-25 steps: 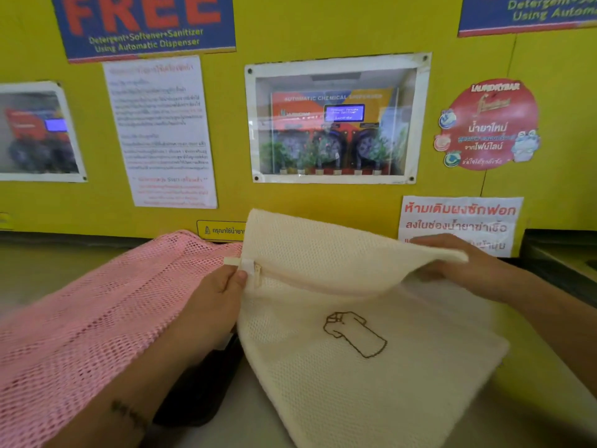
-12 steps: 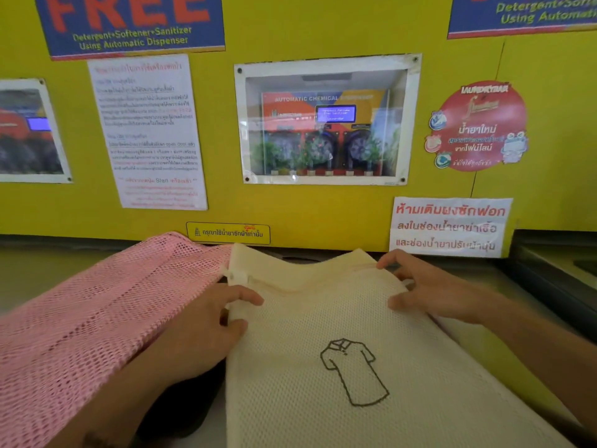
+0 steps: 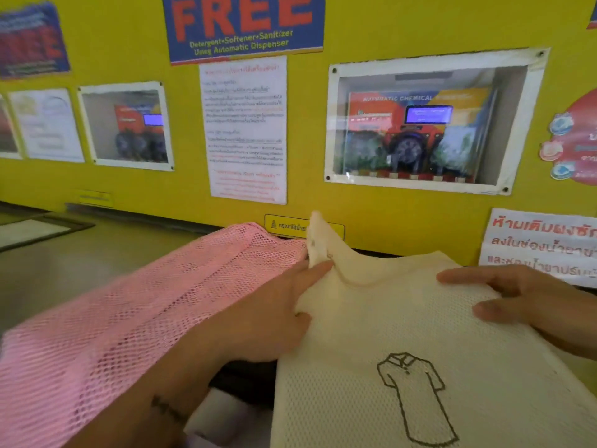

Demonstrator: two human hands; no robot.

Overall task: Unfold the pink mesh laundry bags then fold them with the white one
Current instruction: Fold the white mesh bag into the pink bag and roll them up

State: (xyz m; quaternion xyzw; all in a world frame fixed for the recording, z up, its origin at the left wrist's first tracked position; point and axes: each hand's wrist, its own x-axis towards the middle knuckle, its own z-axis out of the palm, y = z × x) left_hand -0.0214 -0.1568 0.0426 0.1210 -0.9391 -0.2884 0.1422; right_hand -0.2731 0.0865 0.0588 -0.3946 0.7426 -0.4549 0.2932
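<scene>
**Soft mesh, two flat hands: how the bags will handle**

A yellow wall (image 3: 355, 27) hung with notices and a glazed dispenser window (image 3: 426, 124) backs a grey surface (image 3: 80, 263) that runs along its foot. On that surface, to the left, the pink mesh bag (image 3: 135, 318) lies spread out in a long slope, its far end reaching the wall. Just beside it on the right, edges meeting near the far corner, lies the white bag (image 3: 403, 318), a finer cream mesh with a shirt outline (image 3: 416, 396) stitched on it; one far corner (image 3: 318, 234) stands up off the surface. Something dark shows beneath, between the two bags; what it is I cannot tell.

The left hand (image 3: 268, 321) rests at the white bag's left edge, forefinger stretched toward the raised corner, its grip loose and closed on nothing that can be seen. The right hand (image 3: 504, 299) lies flat on the cloth near the far right edge, fingers spread, pressing rather than pinching.

Both bags look light, limp and likely to slide or crumple if dragged by the middle. Judged from this, corners and the stiffer sewn edge are the places to take hold, one in each hand, keeping the mesh taut; fingertips may snag in the pink bag's larger holes.
</scene>
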